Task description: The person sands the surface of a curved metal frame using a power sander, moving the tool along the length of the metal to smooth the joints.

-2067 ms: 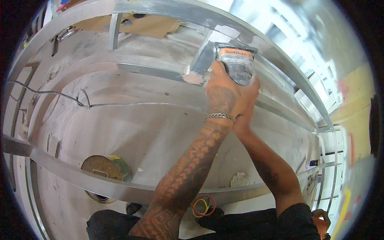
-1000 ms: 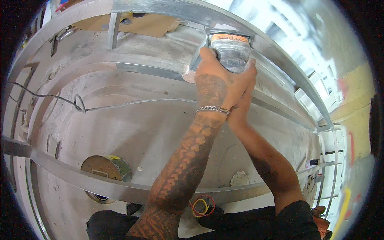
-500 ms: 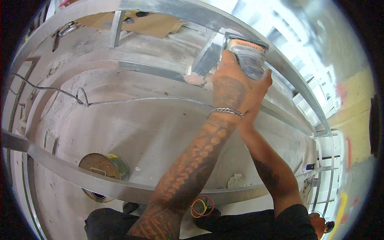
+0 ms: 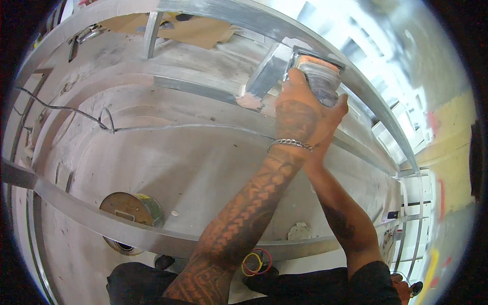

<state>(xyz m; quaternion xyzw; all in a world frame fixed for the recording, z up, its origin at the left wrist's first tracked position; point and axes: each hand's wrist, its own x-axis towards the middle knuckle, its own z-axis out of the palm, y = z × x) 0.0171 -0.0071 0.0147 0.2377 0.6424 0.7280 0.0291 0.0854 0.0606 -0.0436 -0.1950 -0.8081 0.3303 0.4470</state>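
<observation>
Both my hands are on a power sander with a dark, dusty body and an orange band, up against the curved metal rail of a frame. My left hand is closed on its near end, the finger at the left lying along its side. My right hand reaches in from the right behind the left wrist and closes about the right side of the tool; most of its fingers are hidden. Beside the sander, a grey metal crosspiece joins the rail, with a pinkish filler patch at its lower end.
A grey cable crosses from the left and passes behind my wrists. Below stands a round metal can, past the nearer curved rail. Brown cardboard lies beyond the frame. Red and yellow rings are by my feet.
The sander and both hands have slid slightly to the right and toward me along the rail. The whole view has shifted a little too. My grip looks the same.
</observation>
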